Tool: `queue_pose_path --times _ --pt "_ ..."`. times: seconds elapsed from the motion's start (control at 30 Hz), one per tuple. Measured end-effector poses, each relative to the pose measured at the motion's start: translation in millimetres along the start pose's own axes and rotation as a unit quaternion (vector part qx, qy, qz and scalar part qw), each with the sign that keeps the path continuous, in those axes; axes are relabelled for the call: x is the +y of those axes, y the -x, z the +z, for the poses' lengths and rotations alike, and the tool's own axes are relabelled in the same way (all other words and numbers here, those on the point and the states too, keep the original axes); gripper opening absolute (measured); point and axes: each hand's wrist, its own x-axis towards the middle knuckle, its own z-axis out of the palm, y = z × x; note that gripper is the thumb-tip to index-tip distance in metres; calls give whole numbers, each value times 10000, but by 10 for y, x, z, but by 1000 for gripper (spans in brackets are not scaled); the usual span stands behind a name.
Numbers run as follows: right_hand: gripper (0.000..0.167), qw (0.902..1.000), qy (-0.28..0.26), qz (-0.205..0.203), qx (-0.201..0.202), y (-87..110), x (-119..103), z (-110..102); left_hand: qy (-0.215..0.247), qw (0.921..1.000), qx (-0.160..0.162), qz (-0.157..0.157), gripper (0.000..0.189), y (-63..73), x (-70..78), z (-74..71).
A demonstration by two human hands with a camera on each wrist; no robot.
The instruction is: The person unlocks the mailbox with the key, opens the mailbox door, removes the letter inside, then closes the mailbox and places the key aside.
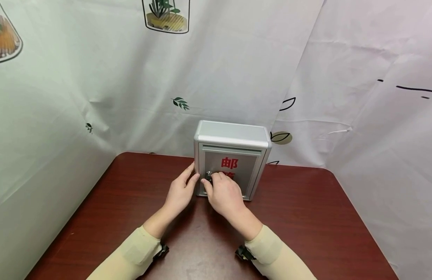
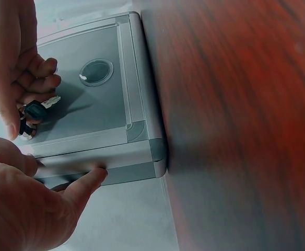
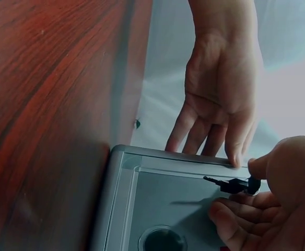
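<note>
Here we are at the reddish-brown counter (image 1: pixel 296 217), where a silver box (image 1: pixel 233 134) stands upright near the far edge, roughly midway between the two far corners. We see the left hand (image 1: pixel 179 192) braced on the box's left side, fingers stretched out along it and the thumb at the front edge. And there's the right hand (image 1: pixel 225 192), fingers bent in front of the box's door, thumb and fingers pinching a black-headed key (image 3: pixel 235 185) by the lock (image 1: pixel 209 174). From the left wrist, we catch the key's silvery blade jutting out beside the fingers. Red characters (image 1: pixel 229 163) mark the door, the lower one partly hidden by that right hand, and low on the door we get a round dark window (image 2: pixel 96 71). Pale sleeves (image 1: pixel 271 245) come in over the near edge, and behind the far edge, we have white printed fabric (image 1: pixel 236 77).
</note>
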Motion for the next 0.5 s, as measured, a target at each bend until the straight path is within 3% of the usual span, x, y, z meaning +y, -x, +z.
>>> queue_pose_path --times 0.5 --pt "35 9975 -603 332 -125 -13 17 -1 14 10000 9 4 55 0 3 2"
